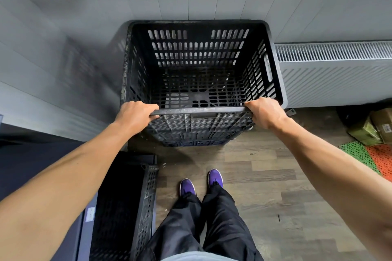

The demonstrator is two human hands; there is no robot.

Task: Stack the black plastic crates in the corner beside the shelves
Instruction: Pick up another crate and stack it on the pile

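A black slotted plastic crate stands open side up against the white tiled wall, right in front of me. It seems to sit on top of at least one more crate, whose side shows below it. My left hand is closed over the near rim at its left corner. My right hand is closed over the same rim at its right corner. The crate is empty inside. Another black crate stands on the floor at my lower left, partly cut off by my arm.
A white radiator runs along the wall to the right of the crate. Cardboard boxes and green and orange mats lie at the far right. A dark unit fills the lower left. My feet stand on wood-look flooring.
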